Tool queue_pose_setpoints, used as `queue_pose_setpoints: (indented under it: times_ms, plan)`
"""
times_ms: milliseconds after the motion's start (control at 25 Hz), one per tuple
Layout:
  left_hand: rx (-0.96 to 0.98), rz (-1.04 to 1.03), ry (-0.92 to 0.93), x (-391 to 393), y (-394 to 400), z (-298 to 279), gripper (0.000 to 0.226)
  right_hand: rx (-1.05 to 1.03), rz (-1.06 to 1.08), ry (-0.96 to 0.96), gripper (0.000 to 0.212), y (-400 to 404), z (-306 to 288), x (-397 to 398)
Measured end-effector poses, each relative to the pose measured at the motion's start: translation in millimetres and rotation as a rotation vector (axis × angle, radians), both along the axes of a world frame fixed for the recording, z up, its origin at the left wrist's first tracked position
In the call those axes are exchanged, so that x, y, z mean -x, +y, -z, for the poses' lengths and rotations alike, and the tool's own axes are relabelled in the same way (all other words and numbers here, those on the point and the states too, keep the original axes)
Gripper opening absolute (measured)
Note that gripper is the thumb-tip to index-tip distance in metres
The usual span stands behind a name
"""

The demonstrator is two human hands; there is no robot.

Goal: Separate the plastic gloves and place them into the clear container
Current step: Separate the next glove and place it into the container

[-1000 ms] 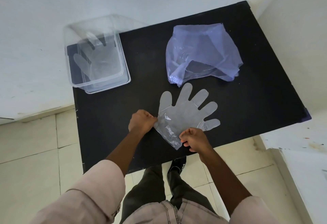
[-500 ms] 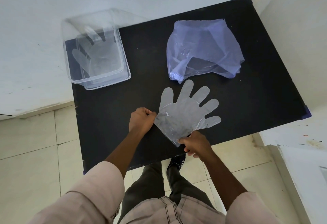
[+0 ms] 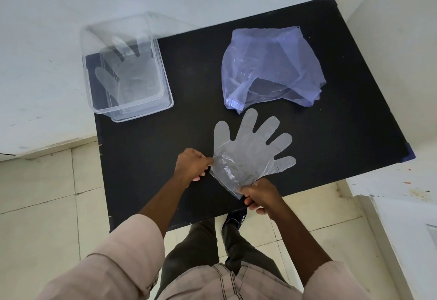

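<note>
A clear plastic glove (image 3: 250, 148) lies flat near the front of the black table (image 3: 189, 91), fingers pointing away to the right. My left hand (image 3: 192, 163) pinches the left corner of its cuff. The cuff's near corner is gripped by my right hand (image 3: 260, 194) at the table's front edge. The cuff film is crumpled between the two hands. A clear container (image 3: 163, 82) stands at the table's back left corner, with another clear glove (image 3: 127, 77) lying flat inside it.
A crumpled translucent purple plastic bag (image 3: 272, 67) sits at the back right of the table, just beyond the glove's fingertips. White walls close in behind and to the right. Tiled floor and my legs show below the front edge.
My right hand slid toward me along the cuff to its near corner. The left hand kept its pinch, and the glove stayed on the table.
</note>
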State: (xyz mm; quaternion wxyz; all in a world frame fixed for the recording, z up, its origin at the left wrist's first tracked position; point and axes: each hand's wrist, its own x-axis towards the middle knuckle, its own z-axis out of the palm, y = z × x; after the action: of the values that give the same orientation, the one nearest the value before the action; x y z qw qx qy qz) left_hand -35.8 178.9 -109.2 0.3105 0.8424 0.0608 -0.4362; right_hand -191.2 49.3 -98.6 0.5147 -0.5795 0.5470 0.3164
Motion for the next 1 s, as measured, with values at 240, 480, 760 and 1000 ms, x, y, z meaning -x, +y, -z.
queue_pose_setpoints:
  times_ms: [240, 480, 760, 1000]
  plan:
    - [0.256, -0.303, 0.257, -6.8, -8.3, -20.7, 0.013, 0.357, -0.21, -0.311, 0.039, -4.2, -4.5, 5.1]
    - [0.498, -0.567, 0.405, -11.1, -35.2, -46.9, 0.01, 0.843, -0.585, -0.509, 0.087, 6.6, -22.1, -14.7]
    - [0.557, -0.471, 0.143, -16.8, -46.8, -74.3, 0.007, 0.816, -0.239, -0.781, 0.011, -19.1, -47.4, -28.4]
    - [0.525, 0.294, -0.727, -46.7, -24.9, -108.9, 0.078, 0.55, -0.48, -0.815, 0.017, -74.9, -109.7, -55.9]
